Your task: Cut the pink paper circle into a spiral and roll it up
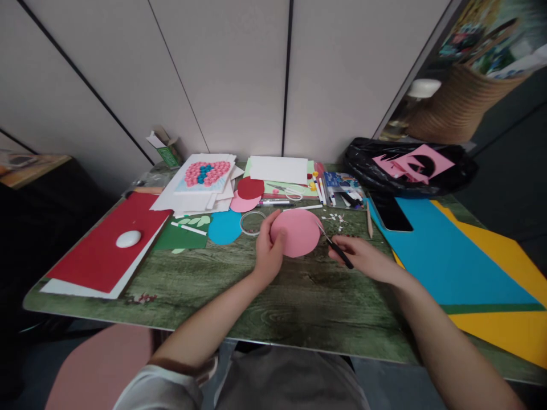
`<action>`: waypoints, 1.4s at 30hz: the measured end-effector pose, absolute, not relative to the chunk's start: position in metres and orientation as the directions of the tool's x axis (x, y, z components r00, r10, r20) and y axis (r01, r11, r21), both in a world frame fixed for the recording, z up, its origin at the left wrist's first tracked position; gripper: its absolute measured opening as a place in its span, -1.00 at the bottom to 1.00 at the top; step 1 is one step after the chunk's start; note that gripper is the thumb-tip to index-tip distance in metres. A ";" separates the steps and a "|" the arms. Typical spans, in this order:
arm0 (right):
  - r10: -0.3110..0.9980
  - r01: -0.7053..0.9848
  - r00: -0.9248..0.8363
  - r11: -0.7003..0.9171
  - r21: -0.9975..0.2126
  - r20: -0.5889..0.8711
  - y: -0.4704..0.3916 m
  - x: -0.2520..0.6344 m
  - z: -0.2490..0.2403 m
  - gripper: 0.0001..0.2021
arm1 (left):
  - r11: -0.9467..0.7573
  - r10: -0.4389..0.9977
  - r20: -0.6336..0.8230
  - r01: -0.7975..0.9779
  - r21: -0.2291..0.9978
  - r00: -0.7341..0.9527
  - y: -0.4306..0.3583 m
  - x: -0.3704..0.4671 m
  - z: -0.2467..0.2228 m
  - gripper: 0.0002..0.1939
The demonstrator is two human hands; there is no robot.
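Centre frame | right hand grips scissors | left hand pinches pink circle, best turned slowly for smooth edges

The short, loose sleeve is pale grey

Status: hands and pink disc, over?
Left hand holding pink disc. Right hand on black-handled scissors, blades at disc's edge. White scraps lying nearby.

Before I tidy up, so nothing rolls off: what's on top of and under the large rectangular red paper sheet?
A smooth white oval object rests on the red sheet; white paper peeks out underneath. Anything else there is covered.
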State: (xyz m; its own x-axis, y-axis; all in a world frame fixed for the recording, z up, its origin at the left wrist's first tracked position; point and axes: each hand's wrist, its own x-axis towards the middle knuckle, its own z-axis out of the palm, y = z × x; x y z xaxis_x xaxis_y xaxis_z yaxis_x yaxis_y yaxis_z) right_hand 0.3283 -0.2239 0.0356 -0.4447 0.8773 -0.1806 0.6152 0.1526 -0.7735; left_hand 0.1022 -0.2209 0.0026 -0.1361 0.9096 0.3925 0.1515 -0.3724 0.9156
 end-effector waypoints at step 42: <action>0.845 0.619 -0.489 0.162 -0.768 -0.216 -0.225 0.332 0.038 -0.66 | -0.369 0.920 0.385 0.164 0.915 -0.080 -0.218 0.099 0.005 -0.63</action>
